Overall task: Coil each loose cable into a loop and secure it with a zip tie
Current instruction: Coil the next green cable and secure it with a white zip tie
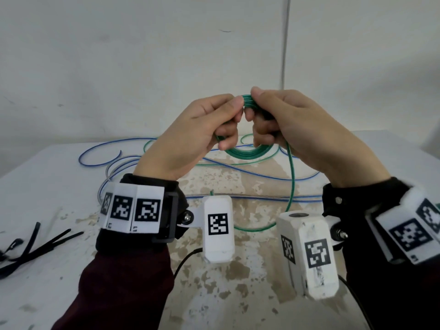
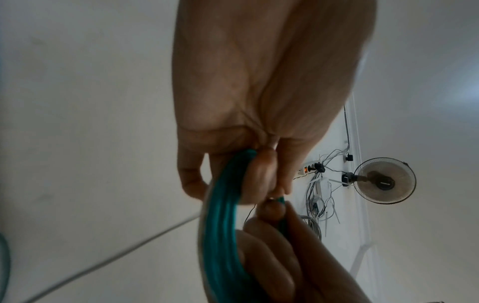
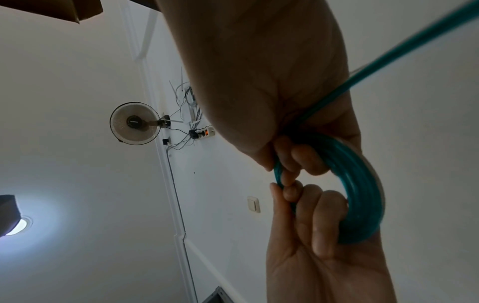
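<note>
A green cable [image 1: 247, 153] is wound into a small coil of several turns, held up above the table. My left hand [image 1: 214, 125] grips the coil's left side, thumb and fingers curled round the strands [image 2: 220, 215]. My right hand [image 1: 269, 115] grips the coil's top right [image 3: 362, 184]. A loose green tail [image 1: 291, 177] drops from the right hand and curves back across the table. A blue cable [image 1: 100, 148] lies spread loosely on the table behind the hands. Black zip ties [image 1: 40, 246] lie at the table's left edge.
The table [image 1: 59, 294] is white with worn brown patches, set against a pale wall [image 1: 119, 55]. A thin black lead [image 1: 185, 260] trails near my left wrist. The wrist views look up at a wall fan [image 2: 383, 180] and a power strip.
</note>
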`<action>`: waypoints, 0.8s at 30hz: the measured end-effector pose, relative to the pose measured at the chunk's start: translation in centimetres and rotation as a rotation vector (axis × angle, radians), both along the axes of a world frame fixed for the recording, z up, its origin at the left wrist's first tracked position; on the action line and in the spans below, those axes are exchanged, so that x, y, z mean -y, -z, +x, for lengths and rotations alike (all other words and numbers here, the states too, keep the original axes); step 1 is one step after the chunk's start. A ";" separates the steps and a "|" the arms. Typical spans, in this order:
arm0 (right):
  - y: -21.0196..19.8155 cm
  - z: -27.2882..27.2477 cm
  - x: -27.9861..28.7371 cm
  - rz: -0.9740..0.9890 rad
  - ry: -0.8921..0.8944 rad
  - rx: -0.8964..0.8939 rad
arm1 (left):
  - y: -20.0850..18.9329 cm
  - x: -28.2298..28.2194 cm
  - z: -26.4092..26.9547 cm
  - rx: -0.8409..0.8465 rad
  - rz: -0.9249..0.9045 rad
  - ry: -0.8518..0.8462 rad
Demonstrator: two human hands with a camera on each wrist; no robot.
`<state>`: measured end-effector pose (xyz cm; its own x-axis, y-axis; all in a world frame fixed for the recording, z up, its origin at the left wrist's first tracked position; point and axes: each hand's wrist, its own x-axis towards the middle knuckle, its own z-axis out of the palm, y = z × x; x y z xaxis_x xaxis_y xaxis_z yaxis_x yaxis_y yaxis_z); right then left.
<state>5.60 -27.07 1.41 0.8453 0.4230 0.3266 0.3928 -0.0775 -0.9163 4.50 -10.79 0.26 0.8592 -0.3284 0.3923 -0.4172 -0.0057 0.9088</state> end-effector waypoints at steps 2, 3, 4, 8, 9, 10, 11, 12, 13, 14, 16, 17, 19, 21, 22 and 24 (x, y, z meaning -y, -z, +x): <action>0.1 0.1 0.0 0.057 0.015 -0.027 | 0.0 -0.1 0.0 0.031 -0.028 -0.048; 0.1 0.1 0.0 0.088 0.012 -0.029 | -0.1 -0.1 0.0 0.051 -0.063 -0.061; 0.0 0.2 0.0 0.109 0.006 -0.020 | -0.2 -0.1 -0.1 0.069 -0.107 -0.072; 0.0 0.3 0.2 0.141 -0.035 0.005 | -0.4 0.0 0.1 0.073 -0.279 -0.112; 0.1 0.3 0.1 0.148 -0.053 -0.001 | -0.4 0.1 0.2 0.066 -0.316 -0.116; 0.2 0.3 0.0 0.159 -0.064 -0.006 | -0.4 0.3 0.2 0.062 -0.343 -0.124; 0.3 0.4 0.0 0.178 -0.066 -0.016 | -0.3 0.6 0.3 0.056 -0.357 -0.132; 0.3 0.5 -0.1 0.203 -0.062 -0.028 | -0.3 0.8 0.3 0.047 -0.363 -0.131; 0.3 0.6 0.0 0.227 -0.056 -0.037 | -0.3 1.1 0.3 0.034 -0.366 -0.115; 0.3 0.7 0.0 0.246 -0.047 -0.042 | -0.2 1.3 0.3 0.016 -0.360 -0.079; 0.1 0.8 0.5 0.246 -0.020 -0.041 | -0.2 1.3 0.2 -0.029 -0.292 0.017; 0.0 0.8 0.7 0.215 -0.001 -0.032 | -0.2 1.2 0.0 -0.054 -0.239 0.052; -0.1 0.7 1.0 0.107 0.025 -0.001 | -0.1 0.9 -0.1 -0.107 -0.143 0.077; -0.1 0.4 1.0 0.000 0.034 0.032 | -0.1 0.6 -0.2 -0.151 -0.081 0.063; -0.1 0.3 0.8 -0.036 0.038 0.044 | 0.0 0.5 -0.2 -0.161 -0.053 0.047; 0.0 0.1 0.5 -0.075 0.041 0.055 | 0.0 0.2 -0.2 -0.170 -0.010 0.036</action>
